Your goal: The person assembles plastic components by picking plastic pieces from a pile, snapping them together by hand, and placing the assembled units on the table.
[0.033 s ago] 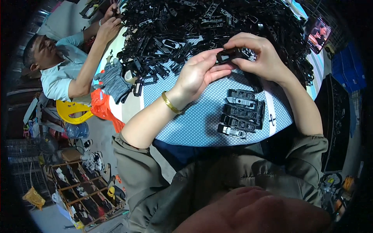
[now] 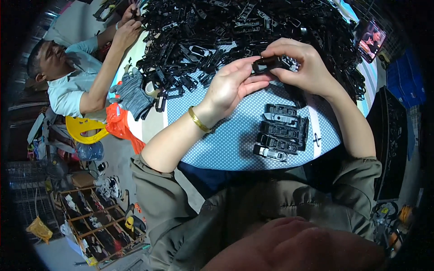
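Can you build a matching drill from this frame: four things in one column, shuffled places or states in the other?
Things:
1. black plastic clip
2. row of finished clips
3. grey work glove
4. gold bangle

Places or states:
A. on the wrist of the left hand
B. lying at the table's left edge, beside the orange bag
C. held between the left hand and the right hand
D. lined up on the dotted cloth, below the hands

Pairs: 1-C, 2-D, 3-B, 4-A
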{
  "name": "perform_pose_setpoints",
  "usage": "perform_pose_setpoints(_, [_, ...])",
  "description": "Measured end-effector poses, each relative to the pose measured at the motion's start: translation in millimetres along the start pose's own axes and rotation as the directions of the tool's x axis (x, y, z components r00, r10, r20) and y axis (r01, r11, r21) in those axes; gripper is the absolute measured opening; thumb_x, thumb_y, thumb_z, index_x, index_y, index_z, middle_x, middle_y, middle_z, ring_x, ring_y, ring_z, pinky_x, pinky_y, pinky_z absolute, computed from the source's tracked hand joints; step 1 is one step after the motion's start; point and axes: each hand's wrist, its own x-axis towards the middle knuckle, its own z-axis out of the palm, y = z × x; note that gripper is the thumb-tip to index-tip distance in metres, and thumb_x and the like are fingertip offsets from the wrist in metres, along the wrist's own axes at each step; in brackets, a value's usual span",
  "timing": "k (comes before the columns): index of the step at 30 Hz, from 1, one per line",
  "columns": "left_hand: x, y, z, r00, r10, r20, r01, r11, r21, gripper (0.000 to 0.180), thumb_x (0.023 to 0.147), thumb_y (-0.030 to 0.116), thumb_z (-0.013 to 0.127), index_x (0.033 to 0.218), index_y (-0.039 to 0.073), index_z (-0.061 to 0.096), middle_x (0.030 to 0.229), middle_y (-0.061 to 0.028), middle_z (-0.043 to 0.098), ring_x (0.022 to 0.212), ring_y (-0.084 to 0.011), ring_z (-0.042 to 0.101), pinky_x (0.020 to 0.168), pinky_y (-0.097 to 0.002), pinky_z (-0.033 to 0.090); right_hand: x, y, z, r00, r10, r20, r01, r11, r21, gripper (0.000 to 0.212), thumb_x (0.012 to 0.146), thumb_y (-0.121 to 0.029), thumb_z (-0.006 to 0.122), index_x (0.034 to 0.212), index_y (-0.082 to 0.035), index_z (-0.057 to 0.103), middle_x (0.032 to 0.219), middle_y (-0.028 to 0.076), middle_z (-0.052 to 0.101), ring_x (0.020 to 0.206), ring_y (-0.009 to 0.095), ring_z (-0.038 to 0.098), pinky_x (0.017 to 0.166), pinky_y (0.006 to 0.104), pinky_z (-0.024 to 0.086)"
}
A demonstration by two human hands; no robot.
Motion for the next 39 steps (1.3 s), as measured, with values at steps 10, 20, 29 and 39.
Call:
perform_pose_setpoints(10, [-2.2, 1.3, 5.9, 0.998, 0.055, -0.043, -0.044, 0.976, 0.214, 0.038, 0.090, 0.008, 0.044, 0.123, -0.007, 0.036, 0.106, -0.0155, 0.054, 0.091, -0.0180, 0.059, 0.083, -0.0274, 0.049, -2.6, -7.7, 4.6, 0.995, -0.095, -0.006, 0.095, 0.995, -0.012, 0.033, 0.065, 0.000, 0.064, 0.098, -0.001, 0.062, 0.095, 0.011, 0.060, 0.088, 0.023, 0.059, 0.075, 0.0314, 0.049])
perform_pose_setpoints(20, [-7.8, 7.9, 9.9, 0.983, 0.184, 0.007, -0.176, 0.923, 0.343, 0.058, 0.085, 0.006, 0.053, 0.131, -0.006, 0.021, 0.101, -0.0124, 0.057, 0.087, -0.0146, 0.058, 0.077, -0.0247, 0.050, -4.7, -5.7, 9.4, 0.929, 0.363, 0.073, -0.364, 0.859, 0.360, 0.026, 0.076, -0.015, 0.065, 0.100, -0.003, 0.063, 0.093, 0.008, 0.063, 0.088, 0.014, 0.058, 0.075, 0.0269, 0.047])
perform_pose_setpoints(29, [-5.8, 10.9, 12.2, 0.961, 0.239, 0.142, -0.277, 0.863, 0.422, 0.057, 0.084, 0.008, 0.055, 0.132, -0.002, 0.025, 0.102, -0.0111, 0.057, 0.091, -0.0138, 0.055, 0.081, -0.0256, 0.045, -1.2, -8.1, -6.2, 0.917, 0.362, 0.168, -0.398, 0.858, 0.325, 0.024, 0.077, -0.016, 0.064, 0.097, -0.004, 0.064, 0.083, 0.006, 0.064, 0.076, 0.010, 0.059, 0.070, 0.0229, 0.047])
perform_pose_setpoints(39, [-19.2, 5.0, 31.7, 0.757, -0.002, 0.654, -0.606, 0.375, 0.702, 0.038, 0.070, 0.003, 0.064, 0.108, 0.002, 0.058, 0.114, -0.0158, 0.054, 0.109, -0.0279, 0.050, 0.094, -0.0362, 0.038, -7.9, 34.6, -34.2, 0.974, 0.127, -0.185, -0.214, 0.769, -0.602, 0.027, 0.076, -0.024, 0.064, 0.094, -0.005, 0.063, 0.084, 0.011, 0.063, 0.073, 0.022, 0.061, 0.066, 0.0309, 0.049])
